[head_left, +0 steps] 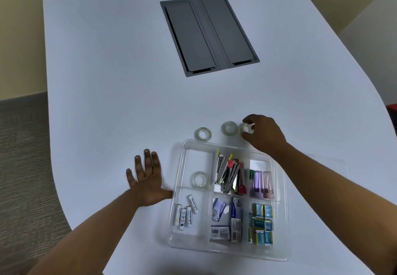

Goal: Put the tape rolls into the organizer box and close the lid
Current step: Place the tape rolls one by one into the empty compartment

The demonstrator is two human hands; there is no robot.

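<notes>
A clear plastic organizer box (179, 174) with several compartments lies open on the white table. One clear tape roll (200, 179) lies in its far-left compartment. Two more tape rolls (203, 134) (229, 128) lie flat on the table just beyond the box's far edge. My right hand (263, 132) reaches past the box and pinches a third tape roll with a white core (248, 128), right of those two. My left hand (146, 178) rests flat and open on the table, its thumb against the box's left side. The clear lid (328, 163) lies right of the box, partly under my right arm.
Other compartments hold batteries (185, 212), staplers (228, 174), small coloured tubes (261, 183), paper packets (226, 221) and blue staple boxes (261, 223). A grey cable hatch (209, 35) is set into the table farther back. The table edge curves close on the left and right.
</notes>
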